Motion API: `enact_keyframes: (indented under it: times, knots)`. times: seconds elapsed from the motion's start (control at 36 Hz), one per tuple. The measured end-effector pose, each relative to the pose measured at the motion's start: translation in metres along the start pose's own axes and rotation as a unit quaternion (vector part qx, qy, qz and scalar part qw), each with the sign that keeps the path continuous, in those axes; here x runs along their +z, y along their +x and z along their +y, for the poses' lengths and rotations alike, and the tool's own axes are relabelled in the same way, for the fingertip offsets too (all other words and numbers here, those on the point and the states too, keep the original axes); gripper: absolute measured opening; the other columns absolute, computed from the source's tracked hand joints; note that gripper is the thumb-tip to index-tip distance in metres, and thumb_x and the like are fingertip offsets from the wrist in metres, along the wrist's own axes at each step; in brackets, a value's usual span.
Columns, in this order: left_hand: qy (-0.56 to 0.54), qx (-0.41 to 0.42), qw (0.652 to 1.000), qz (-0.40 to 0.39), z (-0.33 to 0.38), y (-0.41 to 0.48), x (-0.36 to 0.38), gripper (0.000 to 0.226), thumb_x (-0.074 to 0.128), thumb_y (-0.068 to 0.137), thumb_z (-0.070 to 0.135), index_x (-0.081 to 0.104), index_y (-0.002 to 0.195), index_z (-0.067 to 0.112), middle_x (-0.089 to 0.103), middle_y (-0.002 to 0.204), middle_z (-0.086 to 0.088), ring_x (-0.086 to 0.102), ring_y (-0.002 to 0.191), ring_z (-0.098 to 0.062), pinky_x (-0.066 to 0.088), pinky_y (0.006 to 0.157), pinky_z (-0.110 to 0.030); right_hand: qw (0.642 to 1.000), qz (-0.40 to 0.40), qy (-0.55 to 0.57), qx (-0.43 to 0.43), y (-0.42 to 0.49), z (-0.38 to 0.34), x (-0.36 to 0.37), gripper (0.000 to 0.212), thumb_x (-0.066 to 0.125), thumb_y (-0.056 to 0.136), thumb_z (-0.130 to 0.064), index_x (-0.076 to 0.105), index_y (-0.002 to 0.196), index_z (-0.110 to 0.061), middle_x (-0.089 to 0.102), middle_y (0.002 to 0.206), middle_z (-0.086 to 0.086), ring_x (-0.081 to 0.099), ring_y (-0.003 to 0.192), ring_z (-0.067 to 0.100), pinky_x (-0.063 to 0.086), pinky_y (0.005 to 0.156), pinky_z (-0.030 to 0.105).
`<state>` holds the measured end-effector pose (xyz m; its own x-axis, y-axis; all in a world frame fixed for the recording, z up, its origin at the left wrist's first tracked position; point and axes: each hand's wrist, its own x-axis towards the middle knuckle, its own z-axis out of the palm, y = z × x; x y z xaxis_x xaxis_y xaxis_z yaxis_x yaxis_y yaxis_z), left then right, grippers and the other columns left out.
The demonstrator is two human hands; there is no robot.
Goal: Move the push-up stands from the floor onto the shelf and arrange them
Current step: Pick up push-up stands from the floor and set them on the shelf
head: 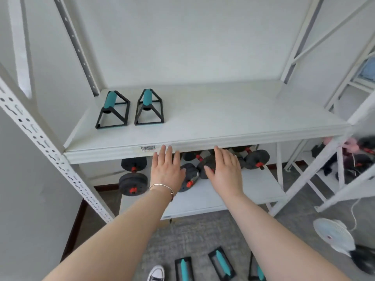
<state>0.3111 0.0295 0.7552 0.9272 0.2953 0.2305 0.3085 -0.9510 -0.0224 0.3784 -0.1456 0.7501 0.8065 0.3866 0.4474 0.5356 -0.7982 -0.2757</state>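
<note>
Two black push-up stands with teal grips stand side by side on the left of the white shelf (pixel 223 122): one stand (pixel 112 110) nearer the post, the other stand (pixel 149 107) to its right. Three more lie on the grey floor at the bottom: one (pixel 184 269), a second (pixel 222 262), and a third (pixel 257 270) partly hidden by my right forearm. My left hand (pixel 166 169) and my right hand (pixel 225 171) hover flat, fingers apart, just in front of the shelf's front edge, holding nothing.
Black dumbbells (pixel 133 177) with red collars crowd the lower shelf. Perforated white posts (pixel 40 138) frame the rack at left; a second rack (pixel 345 169) stands right. A white fan (pixel 332 234) lies on the floor at right. A shoe (pixel 156 273) shows at the bottom.
</note>
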Motion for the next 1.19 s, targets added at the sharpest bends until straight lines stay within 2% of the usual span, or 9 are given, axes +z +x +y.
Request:
enact_keyframes:
  times: [0.11, 0.33, 0.47, 0.58, 0.67, 0.78, 0.94, 1.08, 1.19]
  knots:
    - [0.001, 0.013, 0.999, -0.040, 0.020, -0.031, 0.022, 0.068, 0.037, 0.094, 0.052, 0.022, 0.148, 0.015, 0.018, 0.158, -0.011, 0.004, 0.146, -0.031, 0.006, 0.118, -0.048, 0.998, -0.056, -0.008, 0.027, -0.045, 0.027, 0.008, 0.069, 0.058, 0.091, -0.042, 0.036, 0.146, -0.007, 0.048, 0.143, 0.014, 0.040, 0.134, 0.031, 0.030, 0.112, 0.047]
    - [0.007, 0.058, 0.986, -0.158, 0.039, -0.080, 0.088, 0.068, 0.035, 0.095, 0.050, 0.016, 0.149, 0.014, 0.015, 0.157, -0.016, 0.005, 0.145, -0.036, 0.007, 0.118, -0.050, 0.985, -0.134, -0.033, 0.105, -0.129, 0.062, 0.039, 0.069, 0.061, 0.090, -0.041, 0.038, 0.144, -0.005, 0.052, 0.136, 0.015, 0.045, 0.127, 0.032, 0.036, 0.108, 0.046]
    - [-0.012, 0.090, 0.967, -0.240, 0.042, -0.104, 0.152, 0.068, 0.037, 0.095, 0.047, 0.014, 0.150, 0.013, 0.011, 0.158, -0.016, 0.003, 0.145, -0.036, 0.006, 0.118, -0.049, 0.967, -0.195, -0.060, 0.154, -0.175, 0.075, 0.080, 0.069, 0.059, 0.089, -0.044, 0.039, 0.143, -0.004, 0.053, 0.136, 0.017, 0.049, 0.123, 0.033, 0.038, 0.105, 0.045]
    - [-0.022, 0.098, 0.953, -0.285, 0.043, -0.120, 0.205, 0.069, 0.041, 0.093, 0.047, 0.019, 0.147, 0.009, 0.016, 0.157, -0.017, 0.009, 0.145, -0.035, 0.011, 0.118, -0.047, 0.953, -0.225, -0.070, 0.189, -0.207, 0.085, 0.121, 0.066, 0.063, 0.087, -0.043, 0.045, 0.138, -0.005, 0.057, 0.130, 0.017, 0.053, 0.117, 0.034, 0.041, 0.100, 0.047]
    - [-0.032, 0.092, 0.947, -0.306, 0.044, -0.130, 0.249, 0.070, 0.044, 0.092, 0.048, 0.023, 0.145, 0.009, 0.023, 0.153, -0.018, 0.016, 0.142, -0.036, 0.019, 0.116, -0.048, 0.941, -0.254, -0.073, 0.210, -0.229, 0.101, 0.156, 0.068, 0.060, 0.089, -0.045, 0.041, 0.141, -0.006, 0.053, 0.135, 0.016, 0.049, 0.123, 0.034, 0.039, 0.104, 0.046]
    - [-0.035, 0.083, 0.938, -0.335, 0.046, -0.148, 0.312, 0.072, 0.042, 0.092, 0.052, 0.019, 0.146, 0.011, 0.021, 0.154, -0.017, 0.020, 0.140, -0.037, 0.026, 0.112, -0.047, 0.928, -0.280, -0.067, 0.238, -0.264, 0.125, 0.202, 0.068, 0.055, 0.091, -0.047, 0.036, 0.143, -0.008, 0.048, 0.140, 0.014, 0.045, 0.128, 0.033, 0.039, 0.105, 0.046]
    - [-0.021, 0.070, 0.919, -0.388, 0.055, -0.185, 0.412, 0.079, 0.048, 0.090, 0.052, 0.014, 0.147, 0.010, 0.024, 0.152, -0.016, 0.027, 0.135, -0.036, 0.032, 0.110, -0.046, 0.891, -0.367, -0.066, 0.260, -0.334, 0.165, 0.282, 0.072, 0.043, 0.093, -0.052, 0.025, 0.149, -0.010, 0.039, 0.149, 0.011, 0.036, 0.136, 0.031, 0.032, 0.112, 0.048]
    - [0.001, 0.065, 0.904, -0.423, 0.065, -0.210, 0.498, 0.077, 0.050, 0.090, 0.050, 0.017, 0.147, 0.010, 0.024, 0.152, -0.017, 0.026, 0.136, -0.037, 0.031, 0.109, -0.048, 0.876, -0.415, -0.068, 0.237, -0.392, 0.195, 0.351, 0.072, 0.047, 0.092, -0.051, 0.028, 0.147, -0.008, 0.044, 0.144, 0.013, 0.040, 0.133, 0.033, 0.036, 0.109, 0.049]
    - [-0.015, -0.003, 0.890, -0.455, 0.075, -0.231, 0.563, 0.077, 0.053, 0.089, 0.050, 0.019, 0.146, 0.010, 0.027, 0.149, -0.014, 0.029, 0.134, -0.036, 0.037, 0.103, -0.048, 0.868, -0.441, -0.068, 0.219, -0.438, 0.220, 0.398, 0.071, 0.050, 0.091, -0.052, 0.033, 0.144, -0.009, 0.049, 0.139, 0.014, 0.046, 0.127, 0.033, 0.042, 0.103, 0.050]
